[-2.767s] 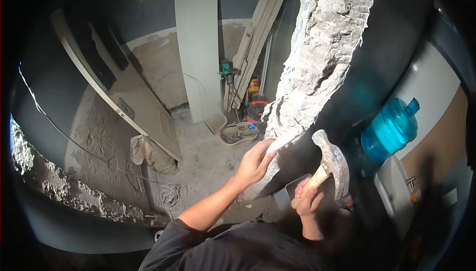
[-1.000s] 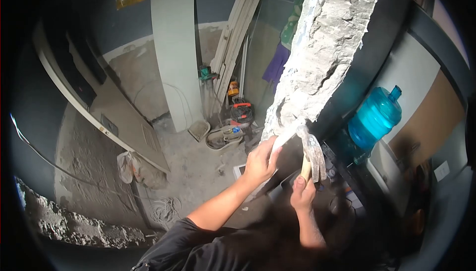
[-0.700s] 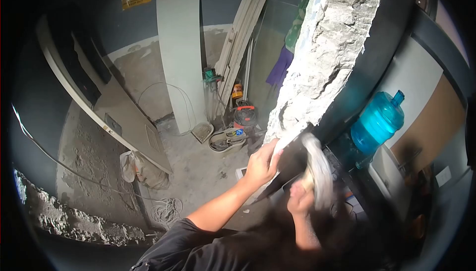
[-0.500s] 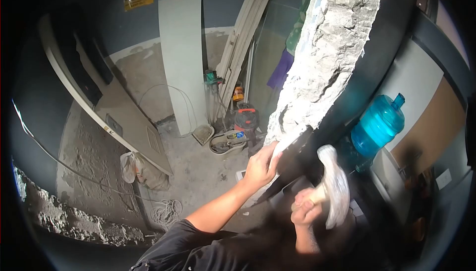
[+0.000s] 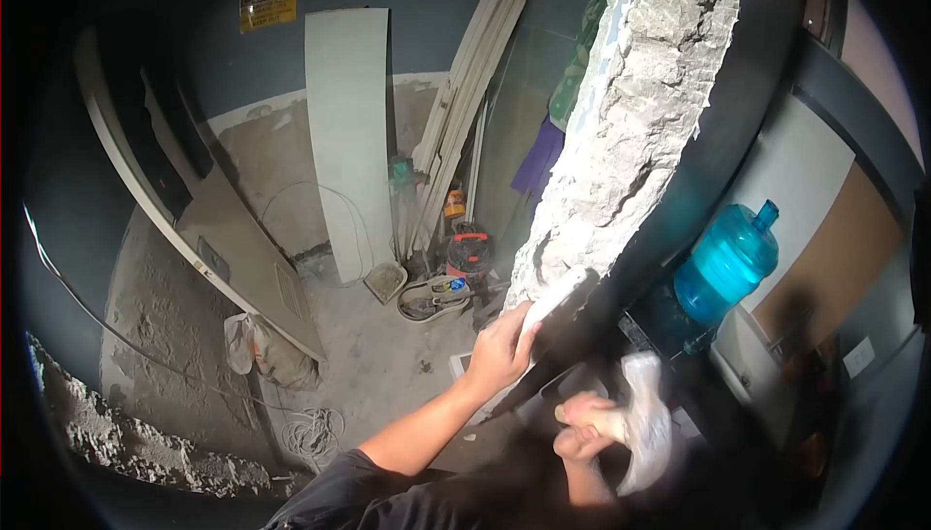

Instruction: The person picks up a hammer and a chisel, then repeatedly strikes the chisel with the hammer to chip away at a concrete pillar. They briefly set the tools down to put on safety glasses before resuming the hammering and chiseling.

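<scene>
My left hand point(image 5: 499, 348) is closed around a pale, dusty bar that looks like a chisel point(image 5: 561, 297). The bar lies slanted against the lower part of the broken wall edge point(image 5: 645, 94), whose rough grey masonry is exposed and brightly lit. Low and to the right, my right hand point(image 5: 585, 427) grips the handle of a claw hammer point(image 5: 644, 423). The hammer's whitish head is a little smeared by motion and stands apart from the bar. Where the bar's working end meets the wall is hidden behind my left hand.
To the right stands a blue water jug point(image 5: 725, 263). Across the floor are a dustpan point(image 5: 386, 283), a tub with tools point(image 5: 433, 299), a red and black vacuum point(image 5: 468, 254) and coiled cable point(image 5: 315, 433). A door point(image 5: 242, 249) and a bag point(image 5: 276, 351) are at left.
The hammer and my right hand have moved down and slightly left, farther from the bar. My left hand keeps its hold at the wall edge. The whole view has shifted slightly.
</scene>
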### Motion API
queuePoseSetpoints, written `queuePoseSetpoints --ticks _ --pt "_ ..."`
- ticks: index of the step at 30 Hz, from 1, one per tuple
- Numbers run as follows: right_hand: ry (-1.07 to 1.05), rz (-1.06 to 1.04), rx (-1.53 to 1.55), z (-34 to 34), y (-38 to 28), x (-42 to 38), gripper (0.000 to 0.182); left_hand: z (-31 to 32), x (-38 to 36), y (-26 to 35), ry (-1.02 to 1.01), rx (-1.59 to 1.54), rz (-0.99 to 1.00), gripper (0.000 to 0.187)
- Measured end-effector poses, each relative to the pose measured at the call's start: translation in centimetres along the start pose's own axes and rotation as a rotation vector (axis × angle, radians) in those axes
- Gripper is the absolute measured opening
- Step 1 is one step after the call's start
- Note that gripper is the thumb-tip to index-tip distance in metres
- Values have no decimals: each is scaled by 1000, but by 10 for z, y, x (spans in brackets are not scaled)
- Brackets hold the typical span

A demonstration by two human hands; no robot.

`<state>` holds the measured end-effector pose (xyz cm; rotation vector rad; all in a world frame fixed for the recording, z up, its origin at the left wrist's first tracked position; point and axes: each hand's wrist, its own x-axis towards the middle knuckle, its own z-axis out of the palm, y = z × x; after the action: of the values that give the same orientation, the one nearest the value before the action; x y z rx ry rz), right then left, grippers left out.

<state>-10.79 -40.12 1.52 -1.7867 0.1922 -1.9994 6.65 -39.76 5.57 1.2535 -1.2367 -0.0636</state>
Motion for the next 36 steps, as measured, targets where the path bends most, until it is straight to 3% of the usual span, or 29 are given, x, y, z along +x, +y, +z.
queuePoseSetpoints --ticks 2,3,6,7,10,12,14,15,16,18,21,22,25,26,28,29,32,36 --pt "-343 454 -418 -16 19 -13 39 1 -3 1 11 -31 -4 31" --pt "-334 662 -325 -17 17 -13 36 0 -2 2 -1 -10 -6 31" --pt "-257 703 -178 -11 -10 -3 36 0 -2 -1 -32 10 -15 32" --pt "-260 625 -139 -10 -17 -1 37 -1 -2 3 -39 -2 -40 31" --pt "-158 -74 -83 0 -24 27 40 -6 2 16 -101 15 -115 29" --pt "-178 -90 150 -11 -7 18 34 -1 -1 10 -49 1 -89 29" --pt "-221 -118 -157 -14 12 11 32 5 -4 5 -5 -20 -64 28" --pt "-384 59 -453 -30 31 -10 33 8 -3 2 31 -29 -2 28" --pt "-354 617 -345 -25 29 -14 35 9 -2 1 67 -36 59 27" --pt "-225 755 -279 -15 10 -8 37 7 -4 7 59 -3 46 27" --pt "-66 288 37 -2 -2 4 43 5 -3 8 15 30 -13 27" --pt "-107 60 38 -3 0 13 44 5 -4 7 -29 29 -57 29" --pt "-225 -90 133 -11 8 15 39 9 -3 5 36 -38 16 29" --pt "-69 -114 25 5 10 16 37 8 -3 6 38 -35 17 29" --pt "-340 330 -370 -14 16 -2 39 6 -3 7 32 15 25 31" --pt "-250 666 -369 -9 24 -8 44 6 -4 7 37 17 26 31" --pt "-121 731 -77 -16 13 -5 48 4 -2 2 29 46 -46 29" --pt "-111 481 -4 -24 4 -1 56 1 -23 -1 -1 -33 -42 26"
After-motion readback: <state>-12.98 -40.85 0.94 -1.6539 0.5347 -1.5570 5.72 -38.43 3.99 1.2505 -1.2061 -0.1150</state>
